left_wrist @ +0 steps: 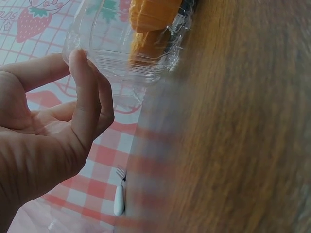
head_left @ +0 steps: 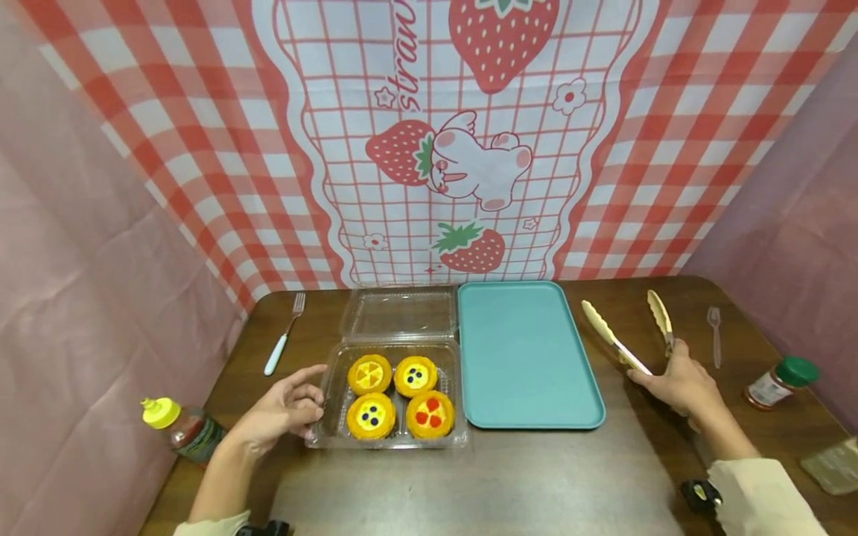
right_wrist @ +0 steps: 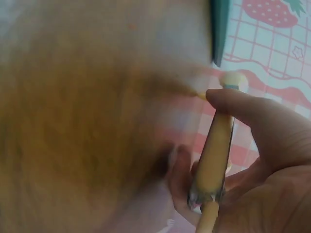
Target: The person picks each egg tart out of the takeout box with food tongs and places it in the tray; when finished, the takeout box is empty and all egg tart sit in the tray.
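At the table's left middle, a clear plastic container (head_left: 405,444) has its lid (head_left: 402,311) folded back. Inside sit two tarts with blue dots, the front one (head_left: 372,416) and the back one (head_left: 415,375), an orange-wedge tart (head_left: 369,374) and a red-topped tart (head_left: 430,415). My left hand (head_left: 284,406) pinches the container's left rim between thumb and fingers, seen closely in the left wrist view. On the right, my right hand (head_left: 684,383) grips the tongs (right_wrist: 216,150) with thumb and fingers on opposite arms. Their cream tips stand wide apart, pointing toward the back, holding nothing.
A teal tray (head_left: 529,357) lies just right of the container. A white-handled fork (head_left: 284,339) is at back left, and a yellow-capped bottle (head_left: 184,428) at left. On the right are a clear fork (head_left: 716,335), a green-lidded jar (head_left: 777,383) and a clear jar (head_left: 831,467).
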{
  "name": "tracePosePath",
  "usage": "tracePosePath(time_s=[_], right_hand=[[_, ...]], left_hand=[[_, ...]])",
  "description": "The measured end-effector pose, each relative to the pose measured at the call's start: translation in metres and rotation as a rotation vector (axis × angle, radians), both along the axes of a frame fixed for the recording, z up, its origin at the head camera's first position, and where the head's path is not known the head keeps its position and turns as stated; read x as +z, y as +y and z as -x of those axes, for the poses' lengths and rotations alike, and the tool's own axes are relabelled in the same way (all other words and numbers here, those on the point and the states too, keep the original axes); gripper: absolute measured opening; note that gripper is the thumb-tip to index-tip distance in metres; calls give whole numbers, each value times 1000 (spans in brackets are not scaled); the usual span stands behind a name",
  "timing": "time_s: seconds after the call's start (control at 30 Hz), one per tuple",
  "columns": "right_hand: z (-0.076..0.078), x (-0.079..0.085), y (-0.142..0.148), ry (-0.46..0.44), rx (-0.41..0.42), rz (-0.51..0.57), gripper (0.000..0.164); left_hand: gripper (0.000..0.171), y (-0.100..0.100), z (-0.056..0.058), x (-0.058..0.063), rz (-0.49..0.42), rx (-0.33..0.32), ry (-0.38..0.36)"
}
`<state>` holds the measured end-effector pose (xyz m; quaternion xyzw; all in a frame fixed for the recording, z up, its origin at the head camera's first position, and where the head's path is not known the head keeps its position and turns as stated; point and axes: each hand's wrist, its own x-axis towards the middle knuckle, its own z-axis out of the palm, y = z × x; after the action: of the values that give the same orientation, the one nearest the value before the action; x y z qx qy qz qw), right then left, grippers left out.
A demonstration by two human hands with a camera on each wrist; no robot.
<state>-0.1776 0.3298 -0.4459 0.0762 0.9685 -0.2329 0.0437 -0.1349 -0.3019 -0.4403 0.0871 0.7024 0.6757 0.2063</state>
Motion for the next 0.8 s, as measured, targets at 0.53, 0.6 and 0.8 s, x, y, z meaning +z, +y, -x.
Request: tracePosePath(time_s=[0.53, 0.6, 0.8], right_hand=[[6, 45, 10, 66, 64, -38, 114], [7, 53, 10, 60, 76, -52, 113], [8, 72, 4, 98, 129, -67, 107]], left_hand=[[73, 0, -1, 0, 14, 9, 7], [73, 0, -1, -1, 14, 10, 7], [72, 0, -1, -1, 14, 15, 9]])
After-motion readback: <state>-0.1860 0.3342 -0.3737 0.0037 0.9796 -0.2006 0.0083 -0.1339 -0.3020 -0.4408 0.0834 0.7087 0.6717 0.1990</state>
